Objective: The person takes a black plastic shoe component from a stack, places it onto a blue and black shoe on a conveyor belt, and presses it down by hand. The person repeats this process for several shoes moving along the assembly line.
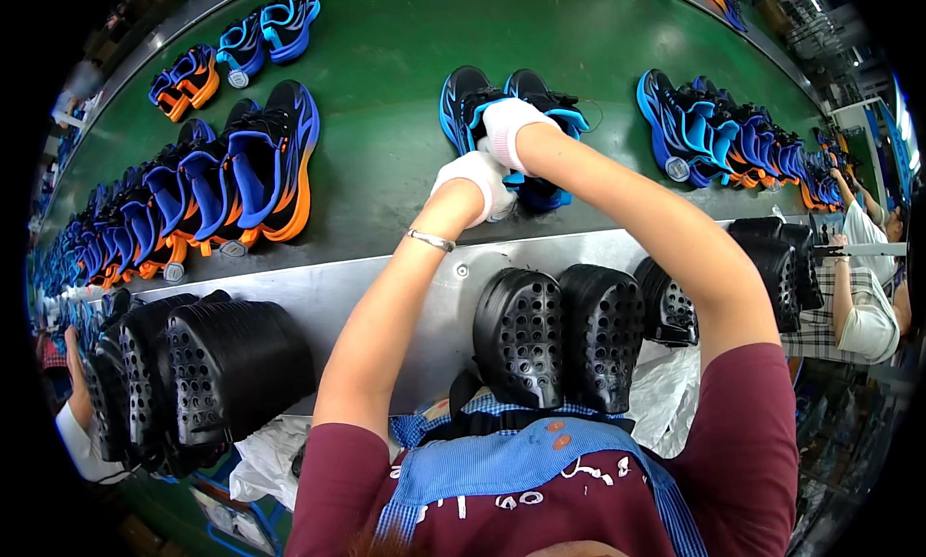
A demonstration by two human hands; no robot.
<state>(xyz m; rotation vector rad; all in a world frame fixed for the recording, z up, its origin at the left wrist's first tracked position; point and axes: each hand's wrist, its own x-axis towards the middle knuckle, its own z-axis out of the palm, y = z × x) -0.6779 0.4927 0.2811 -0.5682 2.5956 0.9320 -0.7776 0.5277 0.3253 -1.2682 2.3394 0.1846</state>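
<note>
A pair of black and blue shoes (pixel 473 99) lies on the green conveyor belt (pixel 386 65) straight ahead of me. My right hand (pixel 503 128), in a white glove, rests on top of the pair and grips it. My left hand (pixel 475 183), also white-gloved with a silver bracelet at the wrist, holds the near end of the same pair at the belt's edge. Two perforated black insoles (pixel 559 330) stand upright against the metal ledge (pixel 386 287) just below my arms.
A row of blue and orange shoes (pixel 193 195) stands on the belt at left, more pairs (pixel 723 133) at right and at far left. Stacks of black insoles (pixel 193 364) sit at lower left and at right (pixel 772 258). Another person (pixel 863 287) works at the right.
</note>
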